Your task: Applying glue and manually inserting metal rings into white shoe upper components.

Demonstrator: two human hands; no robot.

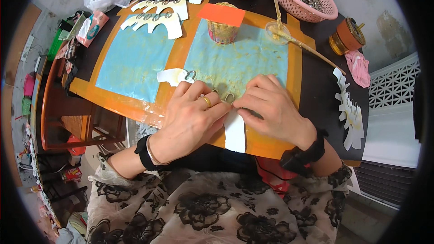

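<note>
In front of me, my left hand and my right hand meet over a white paper piece, whose strip hangs toward the table's near edge. Both hands are closed at its upper end, with the fingertips partly hidden. Small wire loops stick up between the fingers. My left hand wears a gold ring. Just beyond it, another white paper piece with a metal loop lies across the blue sheet's edge.
Beyond my hands stands a glue-smeared tub under an orange card. A stick rests on a small dish. Looped paper pieces lie far left, others at right. A pink basket holds metal parts.
</note>
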